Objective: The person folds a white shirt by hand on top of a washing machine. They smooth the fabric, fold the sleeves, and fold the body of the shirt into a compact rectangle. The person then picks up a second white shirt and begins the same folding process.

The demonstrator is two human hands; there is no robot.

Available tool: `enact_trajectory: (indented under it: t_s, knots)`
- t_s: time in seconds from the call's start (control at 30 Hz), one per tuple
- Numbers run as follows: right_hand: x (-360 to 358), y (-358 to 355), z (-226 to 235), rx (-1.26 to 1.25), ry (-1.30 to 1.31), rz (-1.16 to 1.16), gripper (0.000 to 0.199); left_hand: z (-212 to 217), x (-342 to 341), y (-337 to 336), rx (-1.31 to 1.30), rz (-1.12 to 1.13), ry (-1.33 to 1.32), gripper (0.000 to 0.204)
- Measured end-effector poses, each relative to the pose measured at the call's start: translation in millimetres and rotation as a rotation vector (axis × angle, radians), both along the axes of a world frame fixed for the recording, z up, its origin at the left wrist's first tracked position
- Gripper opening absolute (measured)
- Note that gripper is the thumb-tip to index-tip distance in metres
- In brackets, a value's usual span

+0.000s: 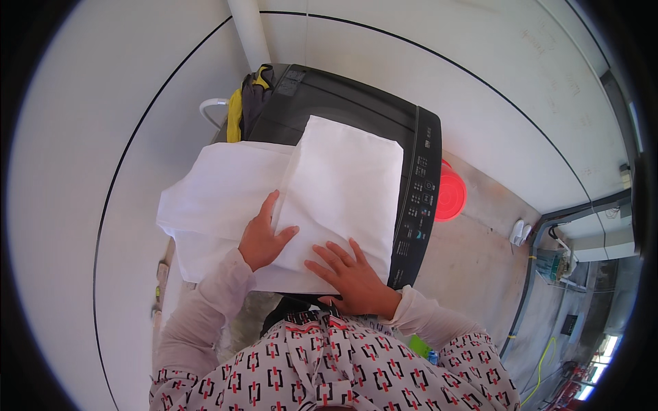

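Note:
A white cloth (349, 161) lies on top of a dark washing machine (356, 96). Its right part is folded into a flat rectangle, while the left part (219, 185) spreads out past the machine's left edge. My left hand (264, 238) rests at the fold line between the two parts, thumb and forefinger apart. Flat on the lower edge of the folded part lies my right hand (356, 279), its fingers spread. Neither hand grips the cloth. The cloth hides the front part of the machine's lid.
Along the machine's right side runs a control panel (419, 192). A grey and yellow cloth (250, 106) hangs at its back left corner, beside a white hose (211, 104). Right of the machine are a red plastic basin (450, 195) and white shoes (519, 233) on the floor.

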State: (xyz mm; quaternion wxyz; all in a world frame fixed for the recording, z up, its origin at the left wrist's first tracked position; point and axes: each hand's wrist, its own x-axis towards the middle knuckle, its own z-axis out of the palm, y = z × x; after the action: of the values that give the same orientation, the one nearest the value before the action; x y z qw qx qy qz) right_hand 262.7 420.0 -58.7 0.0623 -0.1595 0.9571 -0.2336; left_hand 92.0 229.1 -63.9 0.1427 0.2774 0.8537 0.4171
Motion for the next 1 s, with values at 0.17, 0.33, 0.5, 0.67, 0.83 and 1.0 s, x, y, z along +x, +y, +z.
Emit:
enact_trajectory:
  t_s: [0.17, 0.33, 0.5, 0.67, 0.83, 1.0]
  knots:
    - [7.6, 24.4, 21.9, -0.065, 0.233, -0.123, 0.062, 19.5, 44.8, -27.6, 0.146, 0.01, 0.02, 0.086]
    - [-40.9, 36.8, 23.5, 0.062, 0.293, -0.152, 0.062, -20.9, 48.1, -43.0, -0.043, 0.078, -0.076, 0.089]
    - [-131.5, 115.7, -37.3, 0.275, 0.339, -0.403, 0.058, -32.2, 59.6, -44.5, -0.029, 0.02, 0.006, 0.09]
    - [-135.8, 156.4, -46.6, 0.092, 0.351, -0.484, 0.054, 23.2, 60.0, -32.4, -0.426, 0.048, 0.134, 0.085]
    - [-39.7, 125.6, -31.2, -0.722, 0.092, -0.897, 0.053, 31.2, 82.8, 18.3, -0.068, -0.248, 0.36, 0.073]
    - [-4.0, 87.1, -36.9, -0.889, -0.262, -0.86, 0.051, -47.6, 46.0, 55.4, -0.233, -0.165, 0.588, 0.074]
